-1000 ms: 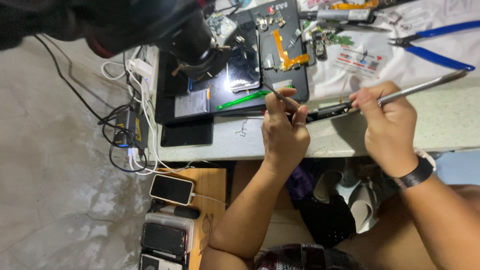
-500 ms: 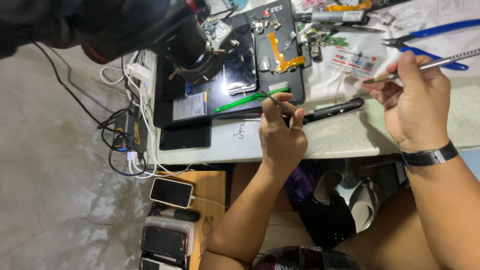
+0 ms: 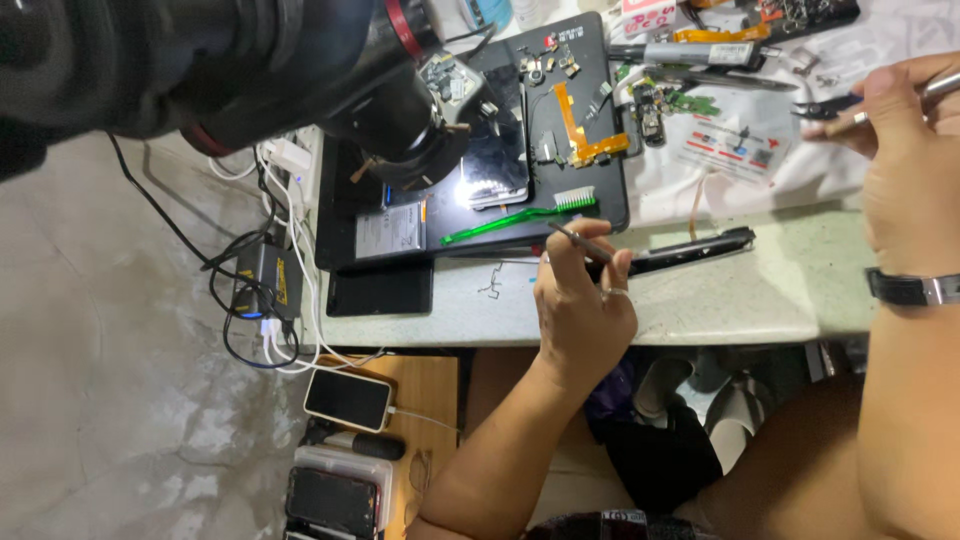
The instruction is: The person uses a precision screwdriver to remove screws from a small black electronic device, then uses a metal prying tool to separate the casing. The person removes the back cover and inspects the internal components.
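A big black microscope [image 3: 300, 70] is filling the upper left of the frame and blocking part of the black work mat [image 3: 590, 190] beneath it. On the mat, right of the microscope's lens, a dark phone screen [image 3: 495, 165] is lying next to an orange flex cable [image 3: 580, 130], and a green toothbrush [image 3: 520, 215] is lying along the mat's lower edge. Loose small parts and a green circuit board [image 3: 670, 100] are sitting on white paper [image 3: 740, 160] in the upper right.

The left hand [image 3: 580, 305] is sitting in the middle of the frame, closed around a thin metal tool [image 3: 580, 240] and pressing down on the left end of a slim black phone frame [image 3: 690, 250], which is lying on the counter [image 3: 700, 300] just below the mat. The right hand [image 3: 905, 150] is hovering at the right edge, well apart from the frame, fingers pinching a silvery tool [image 3: 935, 90]; a dark wristwatch [image 3: 915, 288] is on its wrist.

The counter is pale green and scuffed. At its left edge, white and black cables [image 3: 265, 260] are tangling around a charger. Below it, in the lower left, a phone [image 3: 347, 398] is charging on a wooden stool [image 3: 430, 400] over a grey concrete floor [image 3: 100, 400]
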